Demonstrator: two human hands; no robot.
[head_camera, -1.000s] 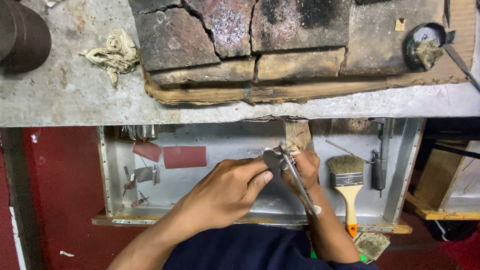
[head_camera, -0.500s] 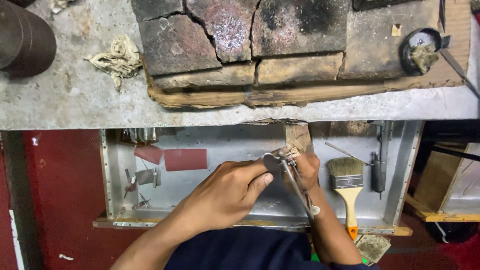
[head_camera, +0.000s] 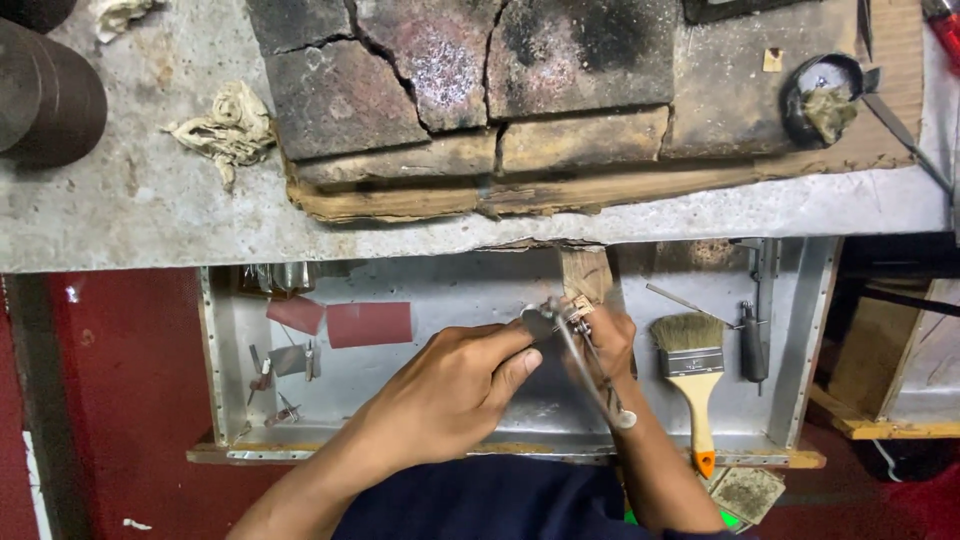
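My left hand reaches in from the lower left over an open metal drawer. Its fingertips pinch the top end of a thin metal tool, which slants down to the right across my right wrist and ends in a small knob. My right hand sits just behind it, fingers closed on a small metal piece held against a wooden peg that sticks out from the bench edge. The piece is mostly hidden by my fingers.
The drawer holds a paintbrush, red sandpaper pieces, small metal clips and a dark tool. On the grey bench lie cracked charred blocks, a rag, a dark round dish and dark discs.
Both hands stay at the wooden peg with only slight shifts of the thin tool. The view has drifted a little.
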